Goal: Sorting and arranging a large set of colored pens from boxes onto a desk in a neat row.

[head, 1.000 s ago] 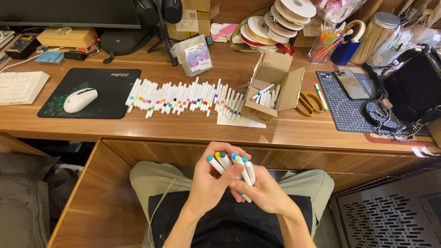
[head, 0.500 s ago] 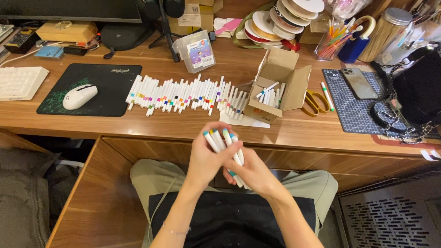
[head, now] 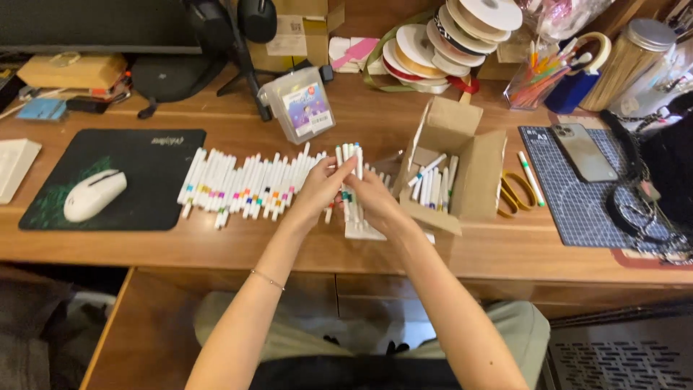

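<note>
Fingers [head: 333, 167] of the left hand [head: 321, 189] curl around a small bunch of white plastic marker pens with coloured caps [head: 350, 162], and the right hand [head: 372, 198] closes on the same bunch from the other side, so both hands grip it together, upright, just above the wooden desk top [head: 289, 245]. How many pens are in the bunch is hard to make out, since the fingers cover their lower halves; only the white upper ends and a few coloured caps show. The right palm is hidden, turned away from the camera. Both forearms reach forward from the bottom edge, converging over the desk, the left wrist wearing a thin bracelet [head: 267, 279]. The elbows are cut off.

Just left of the hands lies a long row of similar white marker pens [head: 245, 184], side by side on the desk. Just right of the hands stands an open brown cardboard box [head: 473, 162] with more pens inside, its contents partly hidden by the flaps. A white computer mouse [head: 94, 195] rests on a black mouse mat [head: 151, 155], well apart to the left.
</note>
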